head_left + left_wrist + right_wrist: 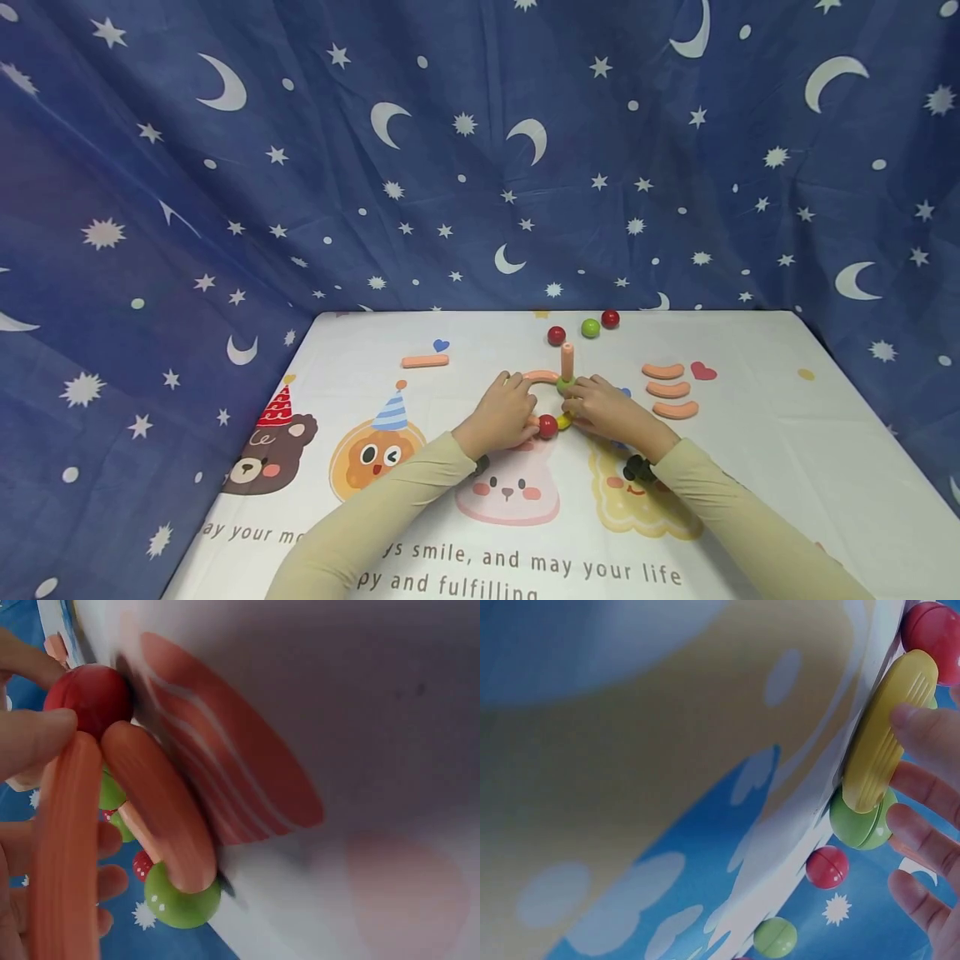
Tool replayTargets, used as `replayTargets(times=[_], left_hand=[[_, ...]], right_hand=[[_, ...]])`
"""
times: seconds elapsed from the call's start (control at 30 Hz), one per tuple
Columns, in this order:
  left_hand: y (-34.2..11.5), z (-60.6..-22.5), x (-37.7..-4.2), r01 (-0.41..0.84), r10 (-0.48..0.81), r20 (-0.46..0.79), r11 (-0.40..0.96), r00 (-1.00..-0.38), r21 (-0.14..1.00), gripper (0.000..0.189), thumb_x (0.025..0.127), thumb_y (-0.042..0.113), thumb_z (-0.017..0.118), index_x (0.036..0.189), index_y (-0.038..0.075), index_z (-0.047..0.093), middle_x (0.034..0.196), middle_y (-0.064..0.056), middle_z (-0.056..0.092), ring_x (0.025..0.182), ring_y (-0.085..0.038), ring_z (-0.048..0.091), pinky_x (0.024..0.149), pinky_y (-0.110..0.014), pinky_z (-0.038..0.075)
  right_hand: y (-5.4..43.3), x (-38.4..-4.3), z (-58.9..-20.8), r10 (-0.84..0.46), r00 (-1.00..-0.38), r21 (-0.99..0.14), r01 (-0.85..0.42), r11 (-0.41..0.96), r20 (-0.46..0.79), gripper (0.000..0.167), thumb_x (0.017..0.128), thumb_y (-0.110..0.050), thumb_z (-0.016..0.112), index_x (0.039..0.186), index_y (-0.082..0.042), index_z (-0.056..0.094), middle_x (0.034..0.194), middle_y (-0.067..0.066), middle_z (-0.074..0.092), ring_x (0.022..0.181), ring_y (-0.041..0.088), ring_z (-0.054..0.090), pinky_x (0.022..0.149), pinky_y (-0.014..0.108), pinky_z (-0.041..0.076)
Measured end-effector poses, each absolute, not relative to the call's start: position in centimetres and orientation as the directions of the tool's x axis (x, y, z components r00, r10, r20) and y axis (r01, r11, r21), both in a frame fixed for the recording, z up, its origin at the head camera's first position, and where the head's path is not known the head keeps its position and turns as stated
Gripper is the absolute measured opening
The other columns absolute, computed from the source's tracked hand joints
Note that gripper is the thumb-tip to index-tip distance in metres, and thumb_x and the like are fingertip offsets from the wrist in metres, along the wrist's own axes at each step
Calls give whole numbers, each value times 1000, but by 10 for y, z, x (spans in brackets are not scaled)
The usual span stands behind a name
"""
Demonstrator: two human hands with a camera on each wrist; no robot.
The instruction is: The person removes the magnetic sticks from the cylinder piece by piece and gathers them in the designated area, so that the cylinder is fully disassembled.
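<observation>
My left hand (502,412) grips an orange toy rod (67,847), its thumb at the end that meets a red ball (88,701). A second orange rod (161,806) runs from near that ball to a green ball (182,896). My right hand (611,412) pinches a yellow curved rod (892,735) between thumb and fingers, with a red ball at one end and a green ball (862,817) at the other. In the head view these pieces form a ring between both hands. From its green ball (566,386) an orange rod (567,361) stands upright; a curved orange rod (540,377) lies behind.
Three curved orange rods (667,389) lie stacked in a column at the right. One straight orange rod (425,362) lies at the back left. Near the back edge sit a red ball (556,335), a green ball (590,328) and another red ball (611,319). A printed white cloth (780,483) covers the table.
</observation>
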State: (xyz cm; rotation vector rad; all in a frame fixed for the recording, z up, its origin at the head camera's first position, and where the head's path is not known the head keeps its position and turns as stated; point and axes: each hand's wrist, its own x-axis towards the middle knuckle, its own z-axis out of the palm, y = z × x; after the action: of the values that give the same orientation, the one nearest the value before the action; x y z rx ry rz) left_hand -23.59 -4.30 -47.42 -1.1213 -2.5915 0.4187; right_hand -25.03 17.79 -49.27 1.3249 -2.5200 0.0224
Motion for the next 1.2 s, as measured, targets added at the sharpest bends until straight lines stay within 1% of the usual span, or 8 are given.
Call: replayTargets(times=[0.17, 0.27, 0.37, 0.57, 0.8, 0.93, 1.07, 1.2], left_hand=[[-43, -480, -236, 646, 718, 138, 681, -682, -345, 35, 89, 47, 50, 77, 18, 67, 96, -1, 61, 97, -18, 55, 92, -35, 42], [-43, -483, -235, 648, 721, 150, 679, -676, -345, 36, 89, 44, 48, 70, 18, 65, 91, 0, 59, 93, -18, 53, 90, -34, 42], [-43, -486, -235, 647, 728, 174, 674, -663, -355, 39, 88, 46, 48, 63, 19, 63, 87, 0, 58, 89, -18, 51, 87, -33, 41], [-44, -490, -238, 657, 733, 190, 674, -654, -337, 42, 87, 48, 48, 58, 19, 61, 88, 1, 58, 91, -17, 50, 88, -34, 39], [-47, -491, -240, 685, 757, 168, 647, -632, -335, 45, 89, 52, 46, 63, 20, 64, 91, 2, 59, 93, -16, 51, 88, -35, 41], [-50, -490, -239, 700, 756, 124, 646, -643, -305, 44, 90, 55, 46, 70, 21, 65, 95, 2, 60, 98, -16, 50, 90, -36, 41], [-54, -489, -237, 716, 750, 79, 653, -657, -246, 36, 90, 48, 47, 78, 19, 64, 100, 1, 60, 103, -17, 50, 95, -40, 41], [-58, -487, -235, 732, 757, 70, 648, -650, -210, 28, 85, 39, 49, 91, 16, 63, 110, -2, 59, 108, -17, 51, 96, -41, 41]], right_hand=[[179, -251, -495, -808, -515, 129, -815, 565, 284, 21, 71, -19, 81, 90, -16, 72, 95, 1, 69, 90, 18, 61, 77, 34, 49], [179, -251, -496, -810, -505, 133, -819, 559, 299, 22, 70, -19, 81, 89, -15, 71, 94, 0, 68, 89, 18, 60, 75, 34, 49], [180, -251, -496, -812, -500, 135, -820, 556, 301, 22, 70, -19, 81, 88, -15, 71, 93, 0, 68, 88, 17, 60, 75, 33, 48], [179, -251, -494, -810, -510, 130, -817, 561, 289, 20, 71, -19, 80, 89, -16, 71, 95, 0, 69, 90, 17, 60, 76, 33, 49], [180, -251, -495, -806, -520, 134, -811, 570, 281, 19, 73, -20, 79, 89, -16, 71, 96, 0, 69, 91, 17, 60, 78, 33, 49], [179, -251, -495, -804, -526, 116, -813, 571, 276, 20, 73, -19, 79, 90, -16, 71, 97, 1, 69, 93, 18, 61, 79, 34, 49], [179, -251, -495, -804, -530, 107, -813, 572, 269, 21, 73, -19, 80, 91, -15, 72, 99, 2, 69, 95, 19, 61, 81, 34, 49], [179, -251, -495, -806, -525, 120, -812, 570, 274, 20, 72, -20, 80, 90, -16, 72, 98, 1, 69, 93, 18, 61, 80, 34, 50]])
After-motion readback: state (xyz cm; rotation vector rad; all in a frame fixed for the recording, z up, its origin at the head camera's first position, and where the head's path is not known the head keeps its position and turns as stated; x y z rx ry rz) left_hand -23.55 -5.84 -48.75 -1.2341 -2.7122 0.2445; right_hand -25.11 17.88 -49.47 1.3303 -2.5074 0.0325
